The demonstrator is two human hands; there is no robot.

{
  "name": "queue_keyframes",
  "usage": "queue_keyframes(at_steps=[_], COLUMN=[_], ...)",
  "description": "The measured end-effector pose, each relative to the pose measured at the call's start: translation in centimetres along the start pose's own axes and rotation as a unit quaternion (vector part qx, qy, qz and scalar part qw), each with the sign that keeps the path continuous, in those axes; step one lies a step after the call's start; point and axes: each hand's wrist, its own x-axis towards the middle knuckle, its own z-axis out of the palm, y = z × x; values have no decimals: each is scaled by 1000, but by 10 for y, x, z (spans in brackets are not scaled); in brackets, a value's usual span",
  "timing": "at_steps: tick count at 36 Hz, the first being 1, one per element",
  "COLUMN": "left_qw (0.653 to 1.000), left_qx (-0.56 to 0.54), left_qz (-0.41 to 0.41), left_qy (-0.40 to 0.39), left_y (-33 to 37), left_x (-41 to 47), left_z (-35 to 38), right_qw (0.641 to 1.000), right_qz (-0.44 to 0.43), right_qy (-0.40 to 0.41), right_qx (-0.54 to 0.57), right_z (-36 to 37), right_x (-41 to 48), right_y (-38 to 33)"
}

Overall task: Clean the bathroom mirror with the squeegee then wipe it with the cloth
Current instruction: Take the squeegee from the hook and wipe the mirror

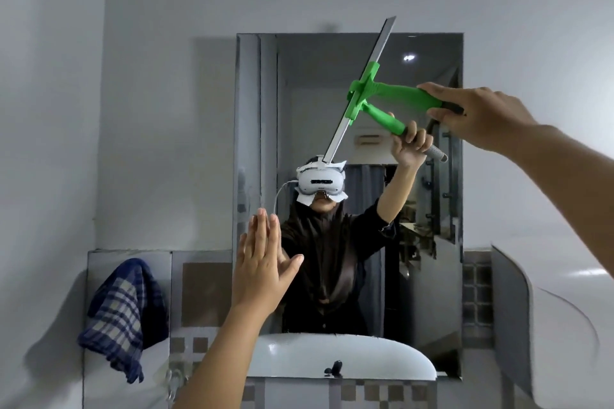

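The rectangular mirror (428, 276) hangs on the wall straight ahead. My right hand (478, 113) grips the green handle of the squeegee (403, 95) at the upper right. Its long grey blade lies tilted against the glass, running from above the mirror's top edge down toward the middle. My left hand (262, 262) is flat and open, fingers together, pressed on the mirror's lower left edge. A blue and white checked cloth (124, 312) hangs over a ledge to the left of the mirror. The glass reflects both hands and the squeegee.
A tiled ledge (202, 279) runs along the wall behind the mirror's lower half. The mirror reflects a white basin (299, 355) with a dark tap, low in the glass. A white curved surface (564, 325) fills the lower right. Plain white wall surrounds the mirror.
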Motion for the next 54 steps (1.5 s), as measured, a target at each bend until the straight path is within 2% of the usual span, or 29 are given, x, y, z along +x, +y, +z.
queue_keyframes(at_steps=[5, 13, 21, 28, 33, 40, 48, 54], left_qw=[1000, 1000, 1000, 999, 999, 1000, 999, 997], left_qx=[4, 0, -16, -30, -20, -18, -30, -61], left_qz=[-1, 3, 5, 21, 33, 19, 8, -36], left_qy=[-7, 0, -11, -2, 9, 5, 18, 17], left_y=[0, -2, -2, -7, -11, -9, -5, 6], left_x=[0, 2, 1, 1, 2, -1, -4, -19], left_z=[0, 3, 3, 3, 5, 7, 7, 10], right_qw=[996, 977, 908, 843, 818, 847, 919, 953], right_qz=[67, 128, 214, 335, 362, 338, 233, 163], right_qy=[17, 47, 126, 157, 153, 127, 57, 57], right_qx=[57, 164, 337, 391, 419, 389, 314, 249], right_z=[11, 43, 72, 90, 88, 97, 114, 117], right_x=[-28, -55, -75, -61, -55, -56, -64, -70], right_y=[18, -3, -79, -153, -184, -207, -236, -214])
